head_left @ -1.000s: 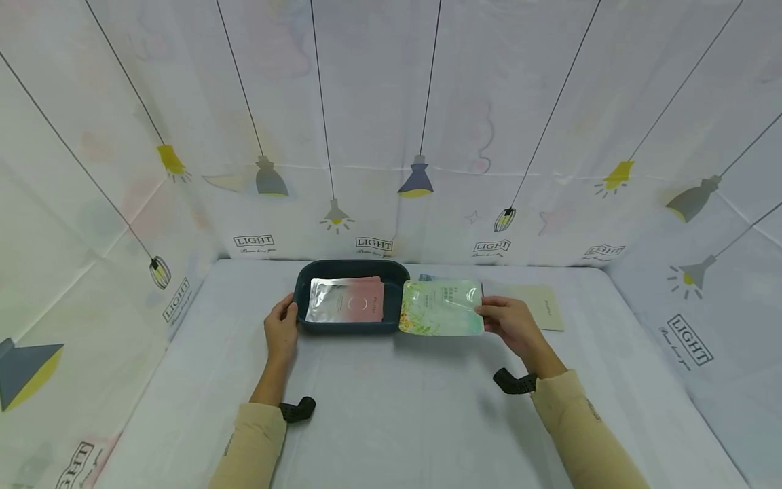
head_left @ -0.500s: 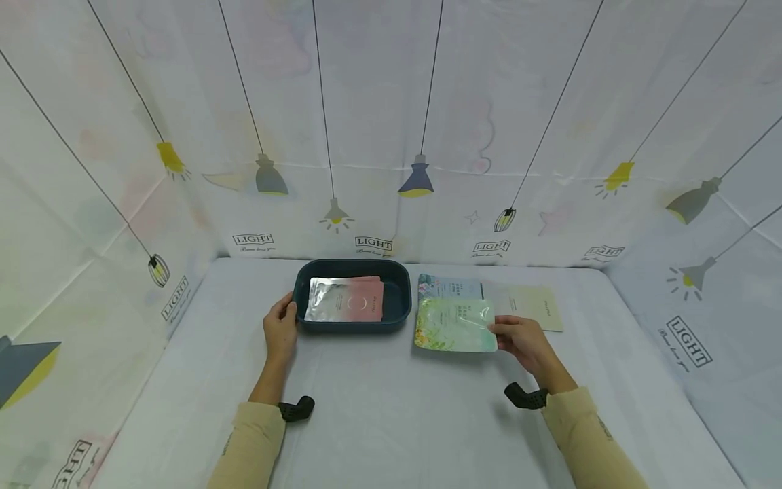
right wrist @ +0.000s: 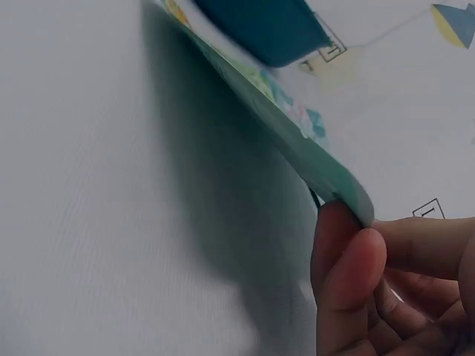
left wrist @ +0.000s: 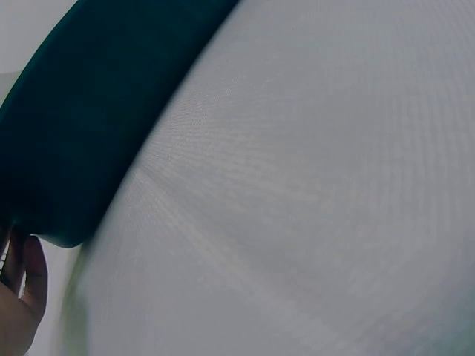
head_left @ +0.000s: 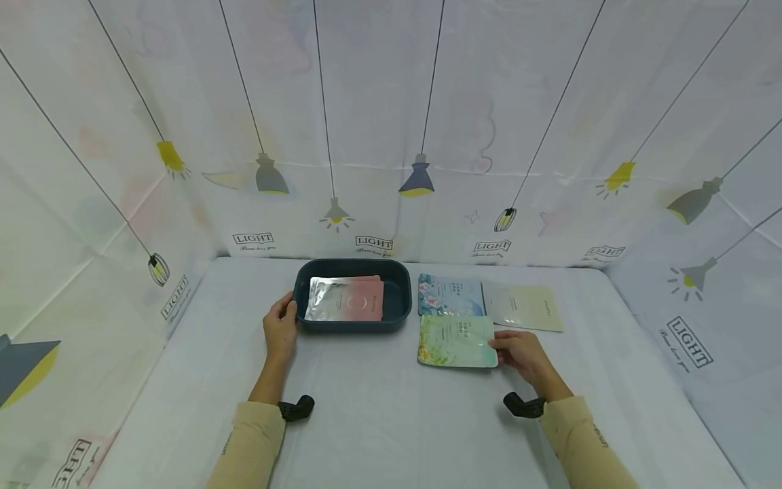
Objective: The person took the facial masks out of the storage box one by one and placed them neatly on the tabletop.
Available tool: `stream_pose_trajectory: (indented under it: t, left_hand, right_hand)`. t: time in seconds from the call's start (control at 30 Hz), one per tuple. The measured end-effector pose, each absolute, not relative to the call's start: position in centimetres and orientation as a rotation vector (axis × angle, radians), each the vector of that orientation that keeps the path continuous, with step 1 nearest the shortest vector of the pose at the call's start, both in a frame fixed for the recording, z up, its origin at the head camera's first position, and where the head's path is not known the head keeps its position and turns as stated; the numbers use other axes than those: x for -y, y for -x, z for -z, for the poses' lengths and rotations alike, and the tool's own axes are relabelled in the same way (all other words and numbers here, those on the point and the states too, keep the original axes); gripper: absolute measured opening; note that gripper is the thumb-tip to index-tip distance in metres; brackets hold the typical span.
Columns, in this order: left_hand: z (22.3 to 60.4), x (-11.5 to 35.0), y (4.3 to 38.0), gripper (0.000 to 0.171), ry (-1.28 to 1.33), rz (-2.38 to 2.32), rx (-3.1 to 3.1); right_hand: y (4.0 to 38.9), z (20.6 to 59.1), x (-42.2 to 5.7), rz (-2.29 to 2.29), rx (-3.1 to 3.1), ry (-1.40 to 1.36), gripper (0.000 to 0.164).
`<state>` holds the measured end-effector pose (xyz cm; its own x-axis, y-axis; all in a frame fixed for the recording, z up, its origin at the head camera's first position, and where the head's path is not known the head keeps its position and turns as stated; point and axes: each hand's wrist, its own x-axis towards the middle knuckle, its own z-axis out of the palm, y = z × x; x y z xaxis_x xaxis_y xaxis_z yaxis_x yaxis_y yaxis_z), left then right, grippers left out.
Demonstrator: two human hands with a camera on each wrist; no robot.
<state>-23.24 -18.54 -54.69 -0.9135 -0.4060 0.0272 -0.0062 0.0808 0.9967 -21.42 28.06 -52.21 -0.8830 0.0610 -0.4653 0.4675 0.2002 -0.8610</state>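
A dark teal tray (head_left: 401,319) stands at the back of the table. My left hand (head_left: 281,333) holds its left end, thumb against the wall; in the left wrist view the thumb (left wrist: 34,271) shows at the tray's side (left wrist: 89,126). Inside lie pink and silver sheet mask packets (head_left: 345,300), overlapping. My right hand (head_left: 525,356) pinches the right edge of a green floral sheet mask packet (head_left: 457,341) between thumb and fingers. In the right wrist view this packet (right wrist: 326,167) is seen edge-on, tilted above the cloth, with a shadow under it.
Behind the green packet lie a blue floral packet (head_left: 452,295) and, to its right, a cream and silver packet (head_left: 531,305), their edges meeting or overlapping. White cloth (head_left: 391,407) covers the table. A printed curtain (head_left: 366,136) rises behind.
My right hand has drawn the green packet from beside the tray rightward and toward me, uncovering the blue packet. My left hand and the tray have stayed in place.
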Motion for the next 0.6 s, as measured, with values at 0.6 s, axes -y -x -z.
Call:
stream_pose_trajectory:
  t: [0.6]
  left_hand:
    - [54.88,18.51,23.41,0.038,-0.417,1.91,2.046]
  right_hand:
    - [20.89,52.39,-27.8,1.344,-2.52,-0.407,0.03]
